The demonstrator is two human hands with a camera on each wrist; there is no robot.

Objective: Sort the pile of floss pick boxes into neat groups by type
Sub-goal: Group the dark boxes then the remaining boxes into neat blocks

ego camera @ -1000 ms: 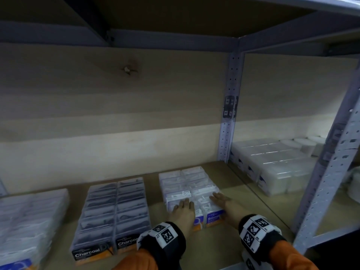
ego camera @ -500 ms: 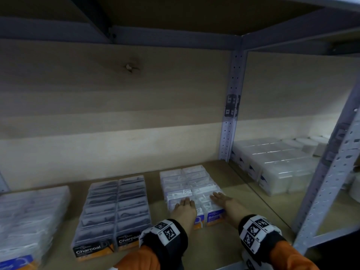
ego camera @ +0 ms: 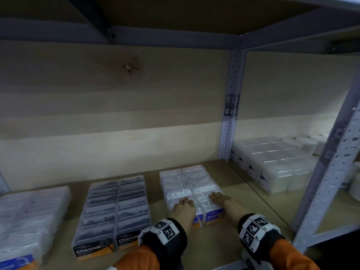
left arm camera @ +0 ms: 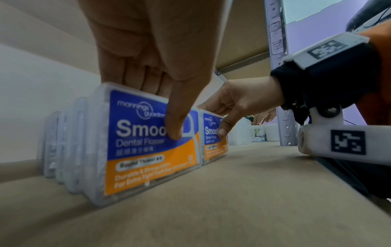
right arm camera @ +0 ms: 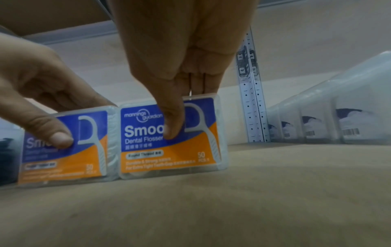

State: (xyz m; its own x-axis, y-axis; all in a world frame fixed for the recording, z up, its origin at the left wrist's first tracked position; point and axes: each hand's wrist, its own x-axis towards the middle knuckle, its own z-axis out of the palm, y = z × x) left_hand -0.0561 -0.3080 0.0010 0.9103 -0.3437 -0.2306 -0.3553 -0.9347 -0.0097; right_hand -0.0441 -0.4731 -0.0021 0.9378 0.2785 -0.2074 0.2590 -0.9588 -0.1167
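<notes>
Two hands work the front of the Smooth group (ego camera: pixel 190 189), a double row of clear floss pick boxes standing on the shelf board (ego camera: pixel 214 248). The left hand (ego camera: pixel 184 210) lies over the front box of the left row (left arm camera: pixel 152 142), fingers on its top edge and thumb pressed to its blue-and-orange label — a pinch. The right hand (ego camera: pixel 227 204) holds the front box of the right row (right arm camera: pixel 171 138) the same way, thumb on the word "Smooth". Both front boxes stand upright, side by side and touching. Left of them, a little apart, sits the Charcoal group (ego camera: pixel 115 213), also two rows. Further left is a third stack (ego camera: pixel 29 221), its label seemingly blue, though blur hides the print. Beyond the perforated upright (ego camera: pixel 228 121), larger clear tubs (ego camera: pixel 272 164) fill the neighbouring bay.
</notes>
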